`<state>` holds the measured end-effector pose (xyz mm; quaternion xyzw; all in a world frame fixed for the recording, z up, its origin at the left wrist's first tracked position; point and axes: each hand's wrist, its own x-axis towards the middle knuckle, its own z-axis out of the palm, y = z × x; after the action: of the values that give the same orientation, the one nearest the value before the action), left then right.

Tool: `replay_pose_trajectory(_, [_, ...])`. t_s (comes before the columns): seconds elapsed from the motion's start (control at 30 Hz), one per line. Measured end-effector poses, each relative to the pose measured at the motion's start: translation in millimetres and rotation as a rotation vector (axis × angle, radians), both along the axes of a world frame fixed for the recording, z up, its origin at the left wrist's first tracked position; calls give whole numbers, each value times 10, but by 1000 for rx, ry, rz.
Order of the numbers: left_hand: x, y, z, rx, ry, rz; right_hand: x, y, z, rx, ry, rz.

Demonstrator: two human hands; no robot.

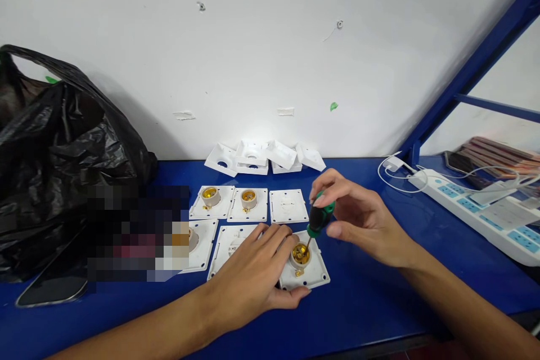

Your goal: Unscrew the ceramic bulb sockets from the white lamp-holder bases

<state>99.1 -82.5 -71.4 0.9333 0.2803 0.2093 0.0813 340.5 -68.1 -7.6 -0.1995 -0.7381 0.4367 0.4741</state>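
Watching someone lean a green-and-black screwdriver (319, 218) into the socket plate (315, 271), and honestly the angle makes me a bit nervous. The plate's on the blue table, with the shaft going into its round brass socket (300, 255) at a tilt. If the tip isn't seated squarely (can't see the tip well enough to tell), I reckon extra push could make it pop out and scratch the brass, or chew up a screw head if there's one down there.

Left hand (253, 270) has its fingers bunched together by the socket and the thumb out at the near edge, so it's got the plate between them. Those fingertips sit right beside the shaft, so a skid to the left could jab them. Right hand (363, 216) has its fingers curled over the handle, thumb close to it, but I can't tell whether the thumb's actually touching. Loose grip = wobble, imo.

Also, another plate (223, 242) lies just left of the socket plate, partly under the left hand. Any sideways shove could bump the two together. Too much twist might also swing the socket plate round if that hold's weak.
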Motion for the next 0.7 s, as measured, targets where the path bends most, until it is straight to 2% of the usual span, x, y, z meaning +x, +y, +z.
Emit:
replay_pose_trajectory(0.07, [-1, -1, 2, 8, -13, -9, 1, -6, 13, -28, 26, 22])
replay_pose_trajectory(0.17, [2, -3, 1, 19, -22, -26, -5, -16, 21, -87, 50, 126])
replay_pose_trajectory(0.5, [2, 6, 0, 107, -35, -81, -79, -31, -47, -44, 182, -8])
replay_pose_trajectory(0.7, [-6, -6, 16, 117, -23, -81, -145, -48, -82, -58, 206, 1])
